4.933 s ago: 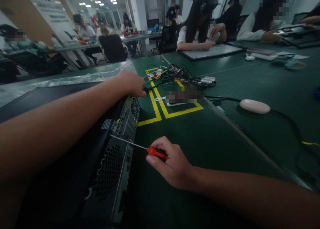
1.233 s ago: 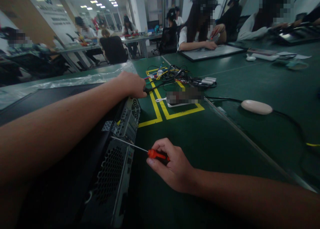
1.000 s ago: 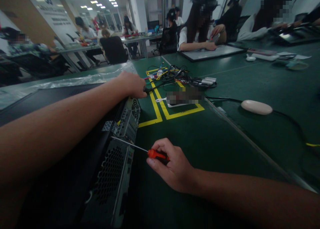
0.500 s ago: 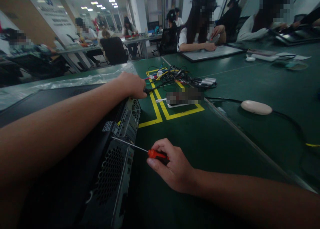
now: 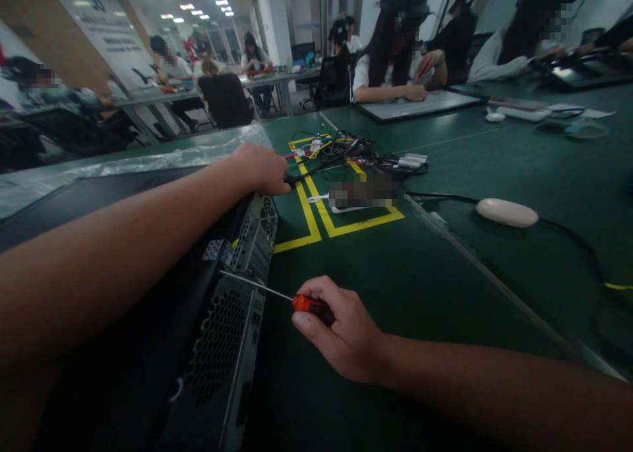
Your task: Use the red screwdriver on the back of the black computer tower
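Note:
A black desktop computer case [image 5: 217, 234] lies on the left, its rear panel with a fan grille and honeycomb vent facing right. My left hand [image 5: 260, 167] is closed over the case's far rear corner, its fingertips mostly hidden; a black cable [image 5: 309, 173] runs out beside the fingers. My right hand [image 5: 346, 330] is closed around the red and black handle of a screwdriver [image 5: 306, 304]. The screwdriver's thin metal shaft points left, and its tip meets the rear edge of the case near the middle. Any screw at the tip is too small to make out.
Past the case lies a tangle of cables [image 5: 351, 147] on the green table [image 5: 425, 307]. A blurred power strip [image 5: 363, 193] sits inside yellow tape [image 5: 316, 231]. A pale oval device [image 5: 507, 213] is on a cord to the right. Clear plastic wrap [image 5: 198, 152] lies behind. People work opposite.
The thumb and fingers of my right hand have shifted slightly on the screwdriver handle. The tip stays at the same place on the case, and my left hand has not moved.

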Demonstrator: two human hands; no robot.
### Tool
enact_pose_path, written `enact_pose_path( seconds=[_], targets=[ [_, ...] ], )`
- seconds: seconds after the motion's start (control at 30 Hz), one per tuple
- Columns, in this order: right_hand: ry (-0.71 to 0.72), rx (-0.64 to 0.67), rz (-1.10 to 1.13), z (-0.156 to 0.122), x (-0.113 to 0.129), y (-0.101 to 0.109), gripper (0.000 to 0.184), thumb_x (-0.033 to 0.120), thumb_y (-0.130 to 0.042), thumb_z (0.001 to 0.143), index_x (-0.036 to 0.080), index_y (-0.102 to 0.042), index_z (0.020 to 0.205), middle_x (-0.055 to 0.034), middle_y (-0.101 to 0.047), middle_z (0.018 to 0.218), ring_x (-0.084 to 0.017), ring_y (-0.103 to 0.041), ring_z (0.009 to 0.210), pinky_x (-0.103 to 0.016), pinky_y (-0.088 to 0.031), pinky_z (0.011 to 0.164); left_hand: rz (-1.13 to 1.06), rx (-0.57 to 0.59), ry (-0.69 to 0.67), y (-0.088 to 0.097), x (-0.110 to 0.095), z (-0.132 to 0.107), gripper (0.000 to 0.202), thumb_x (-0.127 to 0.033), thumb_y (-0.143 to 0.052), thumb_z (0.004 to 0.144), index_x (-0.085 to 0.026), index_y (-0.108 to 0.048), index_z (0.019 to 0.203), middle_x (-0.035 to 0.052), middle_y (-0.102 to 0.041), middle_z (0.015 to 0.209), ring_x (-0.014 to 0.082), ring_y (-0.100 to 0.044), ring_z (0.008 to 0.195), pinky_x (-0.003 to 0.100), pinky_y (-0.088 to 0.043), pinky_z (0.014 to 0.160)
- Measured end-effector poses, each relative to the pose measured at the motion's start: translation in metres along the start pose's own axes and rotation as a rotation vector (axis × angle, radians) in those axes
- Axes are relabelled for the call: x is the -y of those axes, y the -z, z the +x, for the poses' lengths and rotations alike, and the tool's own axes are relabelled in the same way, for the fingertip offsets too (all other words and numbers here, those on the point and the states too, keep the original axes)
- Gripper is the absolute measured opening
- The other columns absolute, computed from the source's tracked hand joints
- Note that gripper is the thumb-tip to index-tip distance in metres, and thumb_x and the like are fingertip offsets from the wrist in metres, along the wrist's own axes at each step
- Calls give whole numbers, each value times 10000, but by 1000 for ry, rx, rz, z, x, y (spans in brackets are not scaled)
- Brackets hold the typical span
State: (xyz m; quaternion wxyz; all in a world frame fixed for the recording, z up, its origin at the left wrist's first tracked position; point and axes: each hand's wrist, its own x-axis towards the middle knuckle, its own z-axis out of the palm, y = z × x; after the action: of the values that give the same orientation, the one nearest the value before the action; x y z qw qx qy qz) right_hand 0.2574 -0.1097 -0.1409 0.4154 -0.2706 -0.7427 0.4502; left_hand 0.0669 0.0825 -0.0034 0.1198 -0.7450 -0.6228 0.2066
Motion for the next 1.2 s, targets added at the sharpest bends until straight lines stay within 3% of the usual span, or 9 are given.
enact_pose_path(
  seconds=[0.47, 0.7, 0.8, 0.93, 1.2],
  targets=[
    [71, -10, -41, 1, 1, 3, 119, 281, -580, 1034, 195, -663, 1036, -6, -656, 832, -145, -572, 684, -288, -489, 673, 43, -13, -4, 1, -1, -2, 641, -622, -570, 886, -287, -724, 1412, 149, -751, 1346, 409, -660, 1247, 521, -509, 1026],
    [8, -2, 10, 0, 0, 0, 106, 286, -629, 998, 198, -628, 1056, 24, -613, 785, -123, -536, 622, -266, -442, 595, 61, 4, -3, 1, -2, -1, 668, -622, -548, 897, -260, -710, 1434, 172, -743, 1348, 421, -662, 1242, 532, -510, 1025],
    [-30, 1, 47, -1, -2, -2, 205, 277, -692, 952, 205, -575, 1103, 46, -600, 772, -106, -520, 583, -245, -404, 548, 30, -2, -5, 1, -1, -1, 665, -632, -575, 883, -286, -709, 1434, 159, -748, 1343, 421, -653, 1257, 528, -501, 1039],
    [-65, 0, 47, -1, -2, -2, 184, 277, -686, 953, 223, -540, 1052, 65, -565, 732, -100, -496, 563, -241, -380, 533, 19, -5, -2, 1, -1, -1, 638, -639, -585, 881, -324, -715, 1421, 131, -748, 1355, 398, -652, 1259, 512, -502, 1036],
    [-54, -1, 60, -1, -3, -3, 163, 272, -680, 953, 214, -551, 1034, 53, -578, 746, -106, -515, 574, -244, -385, 530, 73, -1, -7, 3, -3, -4, 635, -592, -532, 911, -271, -713, 1428, 146, -742, 1361, 394, -663, 1249, 511, -515, 1027]
  ],
)
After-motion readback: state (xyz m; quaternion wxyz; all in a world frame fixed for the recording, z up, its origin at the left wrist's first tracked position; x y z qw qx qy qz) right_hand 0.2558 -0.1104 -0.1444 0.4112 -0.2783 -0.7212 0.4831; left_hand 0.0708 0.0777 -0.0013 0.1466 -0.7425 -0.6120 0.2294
